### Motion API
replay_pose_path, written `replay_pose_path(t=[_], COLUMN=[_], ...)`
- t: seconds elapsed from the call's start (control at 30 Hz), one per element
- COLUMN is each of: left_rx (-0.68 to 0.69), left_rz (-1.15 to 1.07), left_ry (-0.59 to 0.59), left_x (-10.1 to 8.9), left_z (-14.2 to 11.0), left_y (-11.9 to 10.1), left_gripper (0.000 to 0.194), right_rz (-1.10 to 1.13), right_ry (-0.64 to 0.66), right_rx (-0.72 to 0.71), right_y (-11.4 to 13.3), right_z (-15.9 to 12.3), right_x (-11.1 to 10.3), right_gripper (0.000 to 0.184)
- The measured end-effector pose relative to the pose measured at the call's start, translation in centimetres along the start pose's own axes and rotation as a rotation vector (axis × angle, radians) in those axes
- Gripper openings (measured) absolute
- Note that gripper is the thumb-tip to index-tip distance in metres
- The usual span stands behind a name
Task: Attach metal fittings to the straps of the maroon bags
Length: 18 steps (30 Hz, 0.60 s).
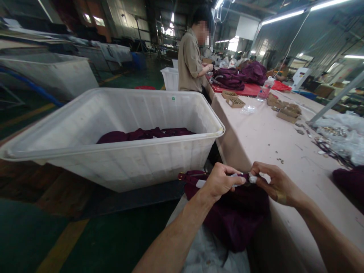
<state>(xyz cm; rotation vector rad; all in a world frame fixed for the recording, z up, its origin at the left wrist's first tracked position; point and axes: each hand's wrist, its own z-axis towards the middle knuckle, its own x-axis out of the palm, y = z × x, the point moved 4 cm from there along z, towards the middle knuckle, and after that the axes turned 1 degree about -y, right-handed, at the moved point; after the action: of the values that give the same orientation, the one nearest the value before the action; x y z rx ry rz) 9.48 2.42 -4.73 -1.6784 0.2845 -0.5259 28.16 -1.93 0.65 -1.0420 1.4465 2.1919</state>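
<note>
A dark purple garment (236,216) hangs over the near edge of the long pale table (273,140). My left hand (220,182) is closed in a pinch on the garment's upper edge, by a strap with a small brass fitting (180,176). My right hand (274,182), a band on one finger, is closed too, its taped fingertips pinching the same edge close to the left hand. Something small and white shows between the two hands; I cannot make out what it is.
A big white plastic tub (119,151) with purple cloth inside stands left of the table. A person in a beige shirt (190,60) works further along, by purple garments (236,77). Cardboard boxes of small parts (235,102), plastic bags (341,136) and another purple piece (351,182) lie on the table.
</note>
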Motion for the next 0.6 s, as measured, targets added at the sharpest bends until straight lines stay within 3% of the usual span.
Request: replay_pose_path(t=[0.2, 0.4, 0.53, 0.6], left_rx=[0.056, 0.228, 0.297, 0.31], left_rz=[0.116, 0.314, 0.354, 0.38], left_ry=[0.05, 0.085, 0.123, 0.143], left_x=[0.0, 0.0, 0.2, 0.4], left_z=[-0.1, -0.5, -0.5, -0.6], left_y=[-0.5, -1.7, -1.9, -2.0], left_gripper=[0.032, 0.023, 0.021, 0.02], right_rz=[0.16, 0.288, 0.314, 0.274], right_ry=[0.036, 0.089, 0.094, 0.09], right_rx=[0.113, 0.212, 0.219, 0.155], right_y=[-0.6, -1.7, -1.7, -1.1], right_z=[0.1, 0.1, 0.3, 0.4], right_x=[0.1, 0.2, 0.1, -0.1], right_gripper=[0.025, 0.037, 0.035, 0.031])
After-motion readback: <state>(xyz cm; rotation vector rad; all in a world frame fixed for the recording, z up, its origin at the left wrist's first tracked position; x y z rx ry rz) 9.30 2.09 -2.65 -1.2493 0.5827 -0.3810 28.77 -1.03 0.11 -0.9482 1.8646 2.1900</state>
